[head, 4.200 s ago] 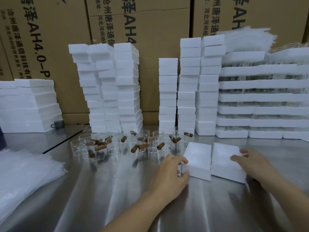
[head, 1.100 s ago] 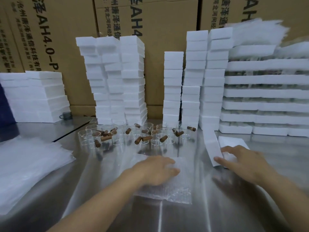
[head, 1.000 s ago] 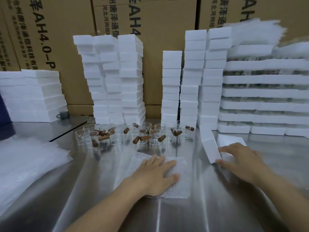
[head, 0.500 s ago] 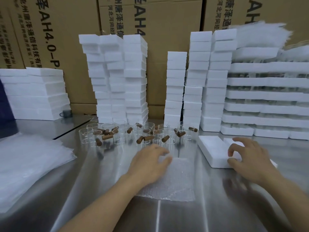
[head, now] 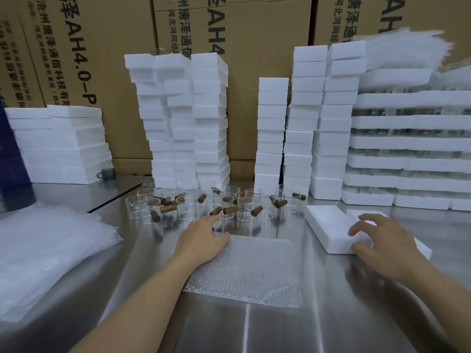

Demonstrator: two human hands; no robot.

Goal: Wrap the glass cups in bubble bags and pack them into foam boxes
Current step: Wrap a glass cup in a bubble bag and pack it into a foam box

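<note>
While the left hand (head: 204,240) lies flat, fingers loosely spread, on the far-left corner of the bubble bag (head: 249,268) mid-desk (head: 280,327), the right hand (head: 384,240) rests bent, spread fingertips on the foam box (head: 328,228) (just right of the bag); glass cups (head: 204,202) cluster just beyond.

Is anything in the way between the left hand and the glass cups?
No, nothing I can see. The left hand rests on the bubble bag's corner, its fingertips right beside the nearest glass cups.
</note>
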